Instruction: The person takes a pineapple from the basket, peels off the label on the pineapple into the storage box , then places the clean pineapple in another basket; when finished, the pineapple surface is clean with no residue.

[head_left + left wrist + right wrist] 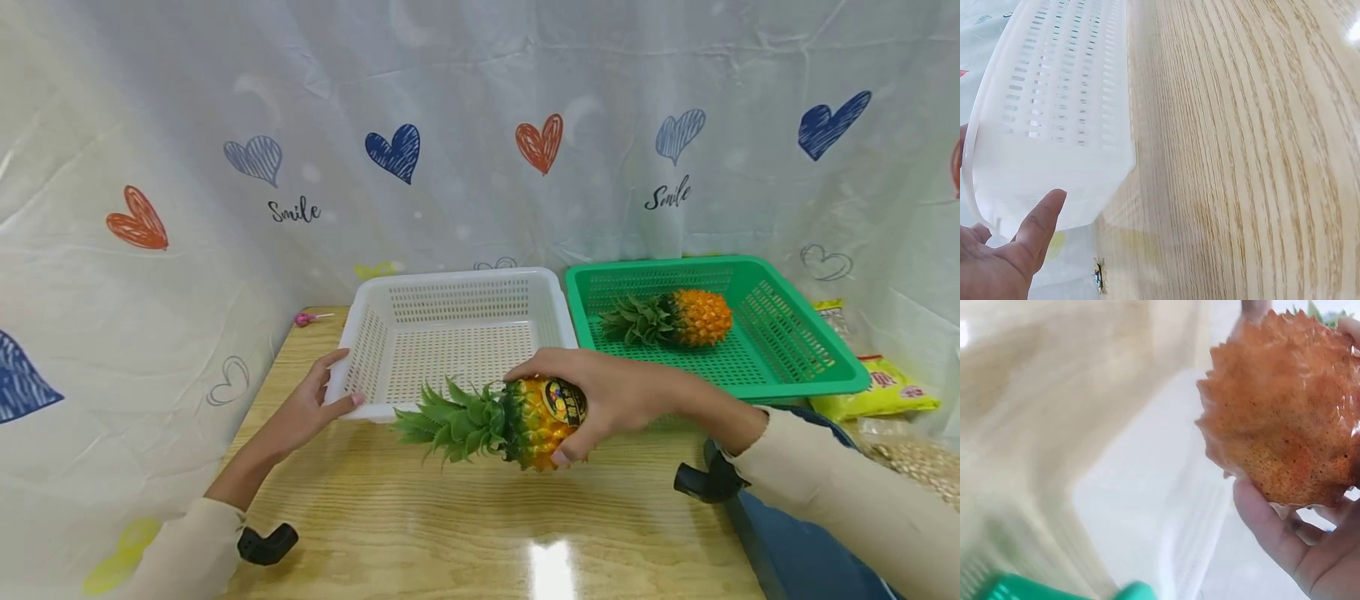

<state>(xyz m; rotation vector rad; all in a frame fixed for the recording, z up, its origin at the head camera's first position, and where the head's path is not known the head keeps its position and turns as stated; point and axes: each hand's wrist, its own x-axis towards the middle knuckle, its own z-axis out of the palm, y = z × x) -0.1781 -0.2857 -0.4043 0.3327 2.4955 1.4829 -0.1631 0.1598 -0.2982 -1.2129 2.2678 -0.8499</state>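
My right hand (611, 392) grips a small pineapple (542, 417) with a dark label, its leafy crown pointing left, over the front edge of the white basket (459, 279). In the right wrist view the base of the pineapple (1285, 412) faces the camera, with fingers of the right hand (1316, 550) around it. At the basket's front left corner my left hand (303, 414) holds the rim, thumb in front. The left wrist view shows the left hand (1007, 256) against the end of the white basket (1054, 169).
A green basket (795, 390) with another pineapple (701, 317) in it stands right of the white one. Yellow packets (877, 392) and a dark blue container (806, 542) are at the right. A pink lollipop (303, 319) lies at the table's back left.
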